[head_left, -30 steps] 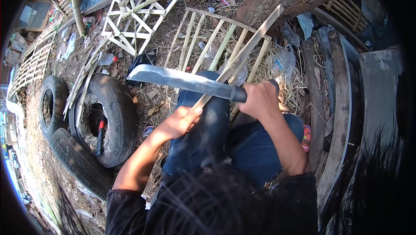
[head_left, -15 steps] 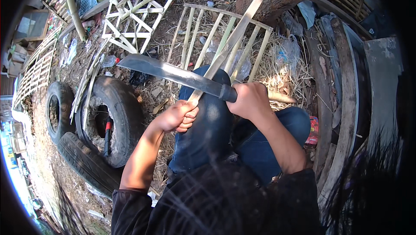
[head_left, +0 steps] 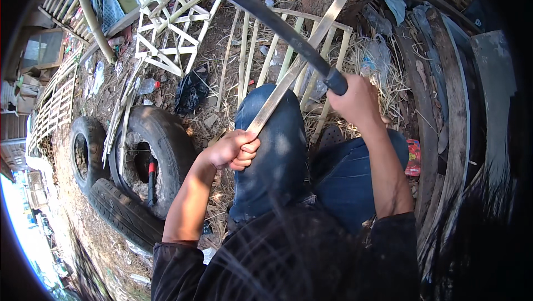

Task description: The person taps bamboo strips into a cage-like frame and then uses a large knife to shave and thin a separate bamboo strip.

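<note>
My left hand (head_left: 236, 150) has its fingers wrapped round the lower end of a long bamboo strip (head_left: 302, 59), which slants up over my knee (head_left: 272, 118). My right hand (head_left: 358, 101) grips the big knife (head_left: 277, 23), blade raised above the strip, not touching it. I judge the trimming mid-way: the strip looks flat and pale, with finished lattice frames (head_left: 166, 29) lying beyond.

Head cam, fisheye, looks steeply down at lap (close), ground beyond.
</note>
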Demonstrator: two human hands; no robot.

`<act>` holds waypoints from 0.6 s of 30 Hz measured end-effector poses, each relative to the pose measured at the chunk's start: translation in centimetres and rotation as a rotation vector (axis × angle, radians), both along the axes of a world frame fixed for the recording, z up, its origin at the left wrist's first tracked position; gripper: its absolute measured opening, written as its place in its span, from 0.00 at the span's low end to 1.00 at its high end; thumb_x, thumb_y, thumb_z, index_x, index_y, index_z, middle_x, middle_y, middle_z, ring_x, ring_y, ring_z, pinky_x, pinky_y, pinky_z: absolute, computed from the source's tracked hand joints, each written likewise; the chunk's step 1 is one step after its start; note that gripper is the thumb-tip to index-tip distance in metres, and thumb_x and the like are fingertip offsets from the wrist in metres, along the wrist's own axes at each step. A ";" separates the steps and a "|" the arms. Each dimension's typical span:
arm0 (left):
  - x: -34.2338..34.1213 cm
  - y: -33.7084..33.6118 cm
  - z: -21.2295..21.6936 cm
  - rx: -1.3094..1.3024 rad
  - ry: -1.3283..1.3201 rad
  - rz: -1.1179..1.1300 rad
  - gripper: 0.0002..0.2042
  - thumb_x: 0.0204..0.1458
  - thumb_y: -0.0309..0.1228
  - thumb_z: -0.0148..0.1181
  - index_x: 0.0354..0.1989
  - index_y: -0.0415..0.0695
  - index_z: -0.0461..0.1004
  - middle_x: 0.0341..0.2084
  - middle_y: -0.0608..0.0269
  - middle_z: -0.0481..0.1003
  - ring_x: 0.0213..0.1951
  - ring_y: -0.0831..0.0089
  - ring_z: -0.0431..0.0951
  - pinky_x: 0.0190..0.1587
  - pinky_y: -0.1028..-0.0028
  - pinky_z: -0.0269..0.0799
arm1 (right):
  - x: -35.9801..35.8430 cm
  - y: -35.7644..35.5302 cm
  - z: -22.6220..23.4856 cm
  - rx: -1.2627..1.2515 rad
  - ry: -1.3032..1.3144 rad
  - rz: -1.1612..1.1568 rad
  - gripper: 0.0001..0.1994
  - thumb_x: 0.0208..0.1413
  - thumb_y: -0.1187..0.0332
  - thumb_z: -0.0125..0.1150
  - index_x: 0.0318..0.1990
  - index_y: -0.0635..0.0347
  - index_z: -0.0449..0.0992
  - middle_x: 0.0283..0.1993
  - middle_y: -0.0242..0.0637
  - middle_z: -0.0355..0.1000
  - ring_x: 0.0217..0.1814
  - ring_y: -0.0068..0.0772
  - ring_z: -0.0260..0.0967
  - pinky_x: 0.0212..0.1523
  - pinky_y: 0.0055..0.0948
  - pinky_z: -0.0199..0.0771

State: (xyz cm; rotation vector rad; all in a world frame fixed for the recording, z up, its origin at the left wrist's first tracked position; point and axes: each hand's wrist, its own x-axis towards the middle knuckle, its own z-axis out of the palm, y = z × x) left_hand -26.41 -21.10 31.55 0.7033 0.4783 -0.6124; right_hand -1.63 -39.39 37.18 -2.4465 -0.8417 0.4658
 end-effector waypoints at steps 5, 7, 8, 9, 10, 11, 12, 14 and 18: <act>0.0 -0.2 0.0 -0.009 0.005 0.022 0.25 0.64 0.52 0.41 0.16 0.53 0.52 0.09 0.79 0.46 0.10 0.86 0.44 0.11 0.82 0.38 | -2.8 0.3 -4.7 -0.008 -0.255 0.401 0.13 0.36 0.59 0.66 0.26 0.58 0.79 0.24 0.47 0.76 0.32 0.49 0.76 0.39 0.42 0.74; -0.1 -0.1 -0.3 -0.068 0.009 0.068 0.24 0.64 0.52 0.41 0.17 0.53 0.54 0.09 0.79 0.46 0.10 0.87 0.44 0.11 0.82 0.38 | -0.5 0.4 -4.6 -0.070 -0.204 0.324 0.13 0.34 0.59 0.68 0.26 0.57 0.80 0.25 0.47 0.76 0.32 0.50 0.76 0.40 0.42 0.74; 0.0 0.0 -0.1 -0.062 0.012 0.072 0.24 0.64 0.52 0.41 0.17 0.53 0.54 0.09 0.79 0.46 0.10 0.87 0.44 0.11 0.82 0.38 | 0.2 0.6 -4.5 -0.106 -0.211 0.297 0.13 0.34 0.59 0.67 0.26 0.57 0.80 0.25 0.47 0.76 0.32 0.50 0.75 0.40 0.43 0.74; 0.3 -0.1 0.1 -0.033 0.026 0.072 0.24 0.64 0.52 0.41 0.18 0.53 0.54 0.09 0.80 0.46 0.10 0.87 0.44 0.11 0.82 0.39 | 0.4 0.7 -4.6 -0.100 -0.209 0.301 0.13 0.34 0.59 0.67 0.26 0.57 0.80 0.25 0.47 0.76 0.32 0.50 0.75 0.40 0.43 0.74; 0.4 -0.3 0.4 -0.003 0.041 0.073 0.24 0.64 0.52 0.41 0.18 0.53 0.54 0.09 0.80 0.47 0.10 0.87 0.44 0.11 0.83 0.39 | 0.4 0.8 -4.7 -0.102 -0.259 0.308 0.12 0.35 0.60 0.66 0.26 0.57 0.80 0.25 0.47 0.76 0.32 0.50 0.75 0.40 0.43 0.73; 0.6 -0.5 0.8 0.024 0.053 0.070 0.23 0.64 0.52 0.41 0.18 0.53 0.54 0.09 0.80 0.47 0.11 0.87 0.45 0.11 0.83 0.39 | 0.6 0.7 -4.8 -0.106 -0.310 0.312 0.11 0.36 0.60 0.65 0.26 0.56 0.80 0.26 0.47 0.76 0.32 0.50 0.75 0.40 0.43 0.73; 0.8 -0.6 0.8 0.027 0.054 0.071 0.23 0.64 0.52 0.41 0.18 0.53 0.54 0.09 0.80 0.47 0.11 0.87 0.45 0.11 0.83 0.39 | 0.9 0.6 -4.8 -0.103 -0.310 0.312 0.11 0.36 0.60 0.65 0.26 0.56 0.80 0.26 0.47 0.76 0.32 0.50 0.75 0.40 0.43 0.73; 1.2 -0.7 0.7 -0.022 0.039 0.055 0.23 0.64 0.51 0.41 0.18 0.53 0.54 0.10 0.80 0.47 0.11 0.87 0.44 0.11 0.83 0.40 | 1.9 -0.3 -4.3 -0.079 -0.406 0.323 0.10 0.39 0.62 0.63 0.27 0.57 0.80 0.27 0.48 0.76 0.32 0.52 0.75 0.40 0.43 0.74; -0.7 -0.5 0.2 -0.033 -0.030 0.070 0.24 0.65 0.51 0.39 0.16 0.54 0.53 0.10 0.80 0.46 0.10 0.87 0.43 0.12 0.82 0.36 | 8.3 -2.6 -1.1 -0.095 -0.256 -0.245 0.12 0.43 0.60 0.63 0.27 0.61 0.79 0.27 0.47 0.76 0.29 0.53 0.73 0.36 0.44 0.72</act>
